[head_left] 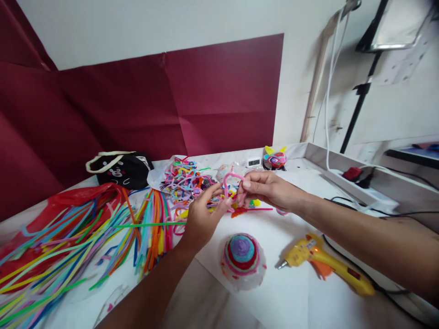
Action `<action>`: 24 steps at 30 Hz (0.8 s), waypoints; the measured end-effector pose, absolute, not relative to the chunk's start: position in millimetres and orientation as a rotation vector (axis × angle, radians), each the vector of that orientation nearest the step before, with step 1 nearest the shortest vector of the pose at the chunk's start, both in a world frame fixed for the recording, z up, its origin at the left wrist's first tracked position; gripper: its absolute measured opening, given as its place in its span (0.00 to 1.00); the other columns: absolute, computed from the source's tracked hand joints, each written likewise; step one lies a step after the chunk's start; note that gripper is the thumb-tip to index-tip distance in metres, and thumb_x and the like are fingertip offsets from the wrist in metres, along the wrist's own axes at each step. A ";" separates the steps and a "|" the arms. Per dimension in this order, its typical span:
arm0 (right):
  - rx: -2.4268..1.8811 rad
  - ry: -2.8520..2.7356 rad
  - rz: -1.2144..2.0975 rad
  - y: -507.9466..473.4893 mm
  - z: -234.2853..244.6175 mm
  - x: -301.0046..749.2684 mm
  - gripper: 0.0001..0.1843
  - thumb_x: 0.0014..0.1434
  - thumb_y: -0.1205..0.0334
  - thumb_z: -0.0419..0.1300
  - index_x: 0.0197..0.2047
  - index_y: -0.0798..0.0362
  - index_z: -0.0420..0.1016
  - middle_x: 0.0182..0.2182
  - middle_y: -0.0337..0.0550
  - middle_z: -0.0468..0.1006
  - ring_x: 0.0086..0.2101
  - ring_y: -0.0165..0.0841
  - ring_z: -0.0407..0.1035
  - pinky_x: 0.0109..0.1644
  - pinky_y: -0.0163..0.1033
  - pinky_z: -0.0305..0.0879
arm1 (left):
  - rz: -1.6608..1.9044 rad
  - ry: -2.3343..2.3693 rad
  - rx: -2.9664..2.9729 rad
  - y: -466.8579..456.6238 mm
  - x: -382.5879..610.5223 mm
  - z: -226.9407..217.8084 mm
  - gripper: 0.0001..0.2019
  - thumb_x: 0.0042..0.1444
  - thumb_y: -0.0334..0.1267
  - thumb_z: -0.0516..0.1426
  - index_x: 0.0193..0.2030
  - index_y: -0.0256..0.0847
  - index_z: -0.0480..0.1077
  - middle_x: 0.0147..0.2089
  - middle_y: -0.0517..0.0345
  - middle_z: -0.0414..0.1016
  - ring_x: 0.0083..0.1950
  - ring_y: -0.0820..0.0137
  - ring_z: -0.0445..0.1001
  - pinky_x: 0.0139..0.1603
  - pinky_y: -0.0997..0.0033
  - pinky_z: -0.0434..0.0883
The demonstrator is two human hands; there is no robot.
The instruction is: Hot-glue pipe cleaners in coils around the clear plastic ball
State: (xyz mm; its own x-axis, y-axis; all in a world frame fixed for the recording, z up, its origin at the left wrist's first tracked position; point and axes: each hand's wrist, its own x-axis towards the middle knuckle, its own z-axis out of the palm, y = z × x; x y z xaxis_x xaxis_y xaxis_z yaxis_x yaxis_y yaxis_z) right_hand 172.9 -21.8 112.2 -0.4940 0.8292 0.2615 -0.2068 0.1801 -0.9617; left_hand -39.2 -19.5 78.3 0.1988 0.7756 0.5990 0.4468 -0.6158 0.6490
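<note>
A pink pipe cleaner, bent into an arch, is held up above the table between my two hands. My right hand pinches one end of it between thumb and fingers. The thumb and fingertips of my left hand close around its other side. Below them, a dome coiled in purple, blue, red and pink rings rests on a clear base on white paper. A yellow glue gun lies to the right under my right forearm, its nozzle pointing left.
Long coloured pipe cleaners spread over the left side, partly on a red plastic bag. Short bent pieces are heaped behind my hands. Farther back are a black pouch, a small digital clock, a decorated figure and a power strip.
</note>
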 end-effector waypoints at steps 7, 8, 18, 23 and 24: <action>-0.621 -1.643 1.394 -17.5 122.1 171.9 0.18 0.52 0.45 0.70 0.31 0.53 0.79 0.29 0.40 0.83 0.31 0.30 0.77 0.38 0.36 0.74 | 1.333 1.150 2.084 -3.9 -33.6 77.7 0.15 0.62 0.45 0.54 0.47 0.36 0.73 0.43 0.50 0.80 0.46 0.62 0.79 0.45 0.65 0.76; -0.618 -1.627 1.379 -14.1 121.1 173.1 0.18 0.52 0.45 0.70 0.31 0.53 0.79 0.30 0.40 0.83 0.30 0.29 0.77 0.38 0.36 0.74 | 1.342 1.174 2.107 -2.2 -35.0 76.7 0.15 0.61 0.44 0.55 0.47 0.37 0.73 0.47 0.49 0.79 0.49 0.62 0.78 0.48 0.65 0.75; -0.642 -1.477 1.352 -2.4 108.4 184.8 0.19 0.51 0.45 0.71 0.31 0.55 0.78 0.28 0.41 0.83 0.29 0.29 0.77 0.36 0.35 0.74 | 1.209 1.427 2.539 12.2 -58.6 60.7 0.17 0.68 0.42 0.46 0.39 0.39 0.75 0.31 0.54 0.79 0.32 0.66 0.77 0.35 0.71 0.68; -0.653 -1.403 1.328 -1.3 105.1 189.1 0.21 0.47 0.45 0.73 0.28 0.54 0.76 0.24 0.38 0.80 0.26 0.28 0.75 0.34 0.35 0.74 | 1.204 1.461 2.869 19.4 -80.1 61.3 0.14 0.67 0.38 0.48 0.39 0.40 0.75 0.36 0.49 0.81 0.36 0.62 0.77 0.35 0.69 0.67; -0.658 -1.392 1.320 -1.3 104.4 189.7 0.21 0.47 0.45 0.73 0.28 0.54 0.76 0.23 0.38 0.80 0.25 0.27 0.75 0.33 0.35 0.73 | 1.179 1.421 2.955 19.2 -83.2 61.9 0.13 0.67 0.37 0.49 0.39 0.40 0.75 0.34 0.50 0.80 0.35 0.62 0.77 0.35 0.69 0.66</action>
